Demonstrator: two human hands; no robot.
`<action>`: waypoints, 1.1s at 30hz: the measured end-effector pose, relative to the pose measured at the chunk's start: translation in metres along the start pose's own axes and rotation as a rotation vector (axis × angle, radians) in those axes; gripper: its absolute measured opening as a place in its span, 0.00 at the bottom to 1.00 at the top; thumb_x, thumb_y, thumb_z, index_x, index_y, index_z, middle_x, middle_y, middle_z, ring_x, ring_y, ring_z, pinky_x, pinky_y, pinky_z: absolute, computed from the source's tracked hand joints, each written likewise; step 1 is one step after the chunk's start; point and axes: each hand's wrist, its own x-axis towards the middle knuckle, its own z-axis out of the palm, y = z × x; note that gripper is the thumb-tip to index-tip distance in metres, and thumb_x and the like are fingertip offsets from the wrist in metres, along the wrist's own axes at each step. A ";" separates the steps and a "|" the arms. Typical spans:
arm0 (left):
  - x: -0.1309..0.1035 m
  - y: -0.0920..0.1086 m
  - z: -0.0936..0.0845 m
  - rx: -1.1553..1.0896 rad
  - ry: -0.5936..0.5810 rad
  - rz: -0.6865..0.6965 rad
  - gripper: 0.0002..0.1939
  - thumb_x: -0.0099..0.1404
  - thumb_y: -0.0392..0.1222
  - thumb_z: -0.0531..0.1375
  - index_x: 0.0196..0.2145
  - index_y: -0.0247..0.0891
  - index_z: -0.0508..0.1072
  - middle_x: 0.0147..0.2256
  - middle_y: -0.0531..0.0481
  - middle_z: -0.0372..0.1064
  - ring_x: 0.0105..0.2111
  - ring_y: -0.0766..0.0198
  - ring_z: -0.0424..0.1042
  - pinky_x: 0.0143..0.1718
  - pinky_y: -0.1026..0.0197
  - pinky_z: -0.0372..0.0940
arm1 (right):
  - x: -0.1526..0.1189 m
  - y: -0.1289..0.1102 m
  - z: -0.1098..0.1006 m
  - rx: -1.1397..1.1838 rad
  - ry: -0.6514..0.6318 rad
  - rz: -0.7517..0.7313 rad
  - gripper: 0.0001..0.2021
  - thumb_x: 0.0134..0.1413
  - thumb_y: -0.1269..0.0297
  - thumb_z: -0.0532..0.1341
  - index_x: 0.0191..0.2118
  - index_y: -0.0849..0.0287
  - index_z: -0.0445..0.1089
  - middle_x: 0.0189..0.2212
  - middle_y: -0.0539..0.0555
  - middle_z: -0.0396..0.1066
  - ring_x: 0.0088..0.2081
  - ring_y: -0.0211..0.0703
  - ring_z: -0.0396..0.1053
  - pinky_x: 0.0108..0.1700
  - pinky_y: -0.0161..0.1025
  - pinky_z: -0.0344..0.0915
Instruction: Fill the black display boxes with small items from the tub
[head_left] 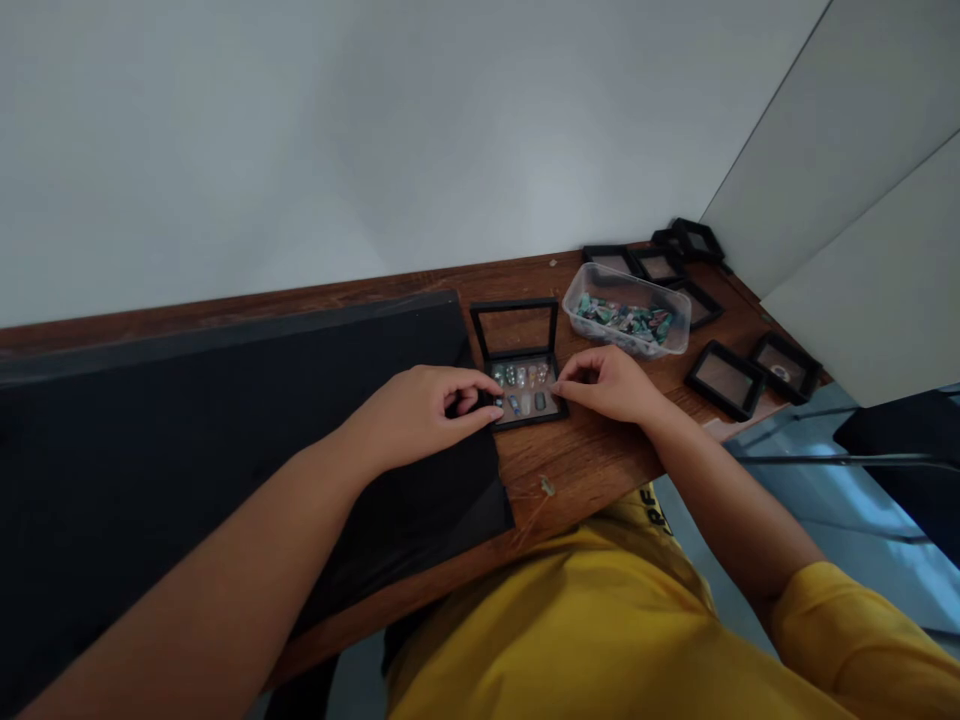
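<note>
Here, at the middle of the frame, both hands meet over a small open display case (525,392) with a black frame, its clear lid standing up behind it. The left hand (424,410) comes in from the lower left with its fingers curled loosely, fingertips pinched at the case's left edge; something tiny may be between them, but I cannot tell. The right hand (611,383) rests at the case's right edge, fingers bent inward and nearly closed, and again I cannot tell whether it holds a piece. Inside the case lie two short rows of small decorated nails (523,388).

To my eye, placing these pieces well calls for light fingertip pressure and a steadying hold on the frame, so the rows already set do not slide.

A black mat (225,420) fills the left of the wooden table (592,465), its corner just beside the case. Toward the upper right sits a clear plastic tub (628,310) of more coloured pieces, near the right hand, with several empty black cases (726,380) scattered beyond it to the table's far corner. The near table edge runs close under the wrists; bare wood lies in front of the case.
</note>
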 end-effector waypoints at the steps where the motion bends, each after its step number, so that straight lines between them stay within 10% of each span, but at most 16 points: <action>1: 0.000 0.000 0.000 0.000 -0.001 -0.002 0.25 0.63 0.61 0.59 0.45 0.42 0.83 0.24 0.55 0.66 0.22 0.66 0.62 0.28 0.60 0.55 | 0.000 0.000 0.000 0.001 0.008 0.002 0.06 0.53 0.64 0.70 0.30 0.61 0.81 0.26 0.51 0.77 0.27 0.36 0.67 0.31 0.34 0.60; 33: 0.000 0.000 0.001 0.019 -0.013 0.021 0.22 0.64 0.59 0.60 0.46 0.44 0.83 0.24 0.56 0.67 0.22 0.66 0.62 0.27 0.60 0.55 | -0.007 0.004 0.001 -0.068 0.007 -0.112 0.09 0.57 0.61 0.70 0.41 0.57 0.85 0.25 0.49 0.74 0.25 0.34 0.61 0.30 0.35 0.53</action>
